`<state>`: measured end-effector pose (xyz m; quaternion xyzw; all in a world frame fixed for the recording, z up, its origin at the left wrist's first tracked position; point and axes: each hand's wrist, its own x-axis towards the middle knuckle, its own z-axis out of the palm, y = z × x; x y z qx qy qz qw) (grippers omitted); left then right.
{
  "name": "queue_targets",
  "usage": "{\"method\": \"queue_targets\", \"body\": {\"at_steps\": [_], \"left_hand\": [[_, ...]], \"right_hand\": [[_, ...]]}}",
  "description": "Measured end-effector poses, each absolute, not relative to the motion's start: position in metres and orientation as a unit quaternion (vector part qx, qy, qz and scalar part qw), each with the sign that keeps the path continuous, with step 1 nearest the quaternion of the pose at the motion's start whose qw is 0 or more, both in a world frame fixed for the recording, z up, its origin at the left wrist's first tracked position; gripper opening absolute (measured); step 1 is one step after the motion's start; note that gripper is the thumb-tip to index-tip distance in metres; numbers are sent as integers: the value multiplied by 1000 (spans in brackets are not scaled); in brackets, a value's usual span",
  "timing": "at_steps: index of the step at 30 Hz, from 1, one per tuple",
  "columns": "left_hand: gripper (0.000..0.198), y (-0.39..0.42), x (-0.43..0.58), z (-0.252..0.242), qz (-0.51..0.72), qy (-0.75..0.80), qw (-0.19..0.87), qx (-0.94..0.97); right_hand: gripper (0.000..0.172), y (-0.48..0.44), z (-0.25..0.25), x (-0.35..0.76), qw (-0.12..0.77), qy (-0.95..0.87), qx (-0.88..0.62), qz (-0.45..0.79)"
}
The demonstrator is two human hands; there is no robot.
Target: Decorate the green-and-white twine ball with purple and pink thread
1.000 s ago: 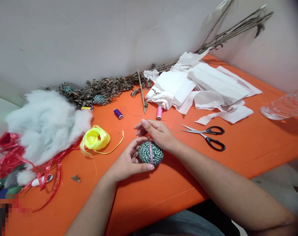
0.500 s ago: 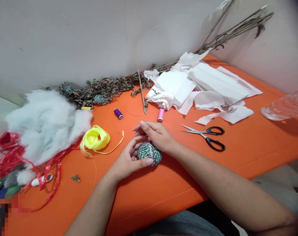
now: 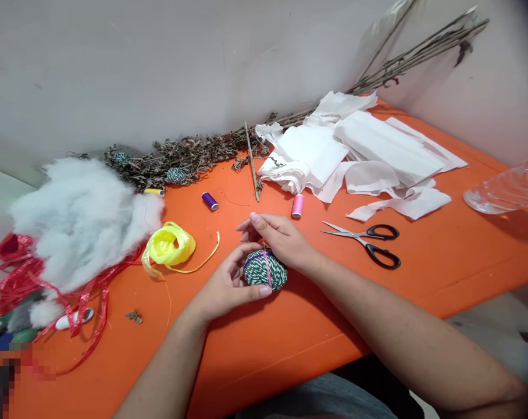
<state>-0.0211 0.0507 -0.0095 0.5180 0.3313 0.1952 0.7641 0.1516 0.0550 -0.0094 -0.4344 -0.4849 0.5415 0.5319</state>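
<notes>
We've got the left hand point(image 3: 224, 279) curled around a green-and-white twine ball point(image 3: 257, 270), right hand point(image 3: 281, 237) just above, fingers narrow, grip on the pink thread point(image 3: 268, 273) unclear.

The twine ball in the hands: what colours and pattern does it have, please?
The twine ball has dark green and white diagonal stripes; head view.

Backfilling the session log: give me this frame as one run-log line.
left hand: holds green-and-white twine ball | right hand: over ball | pink strand: across ball | nearby: pink thread spool; black-handled scissors
</notes>
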Motion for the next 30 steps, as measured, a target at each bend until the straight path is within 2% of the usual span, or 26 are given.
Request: {"method": "queue_targets", "body": {"at_steps": [8, 25, 30], "left_hand": [[58, 54, -20, -11, 201, 313, 768, 522], [65, 52, -26, -15, 203, 284, 796, 495], [48, 53, -25, -15, 210, 296, 758, 542]], "right_hand": [[50, 54, -11, 150, 506, -526, -439, 523], [49, 54, -6, 155, 509, -494, -424, 564], [52, 54, -7, 154, 502, -511, -419, 558]]}}
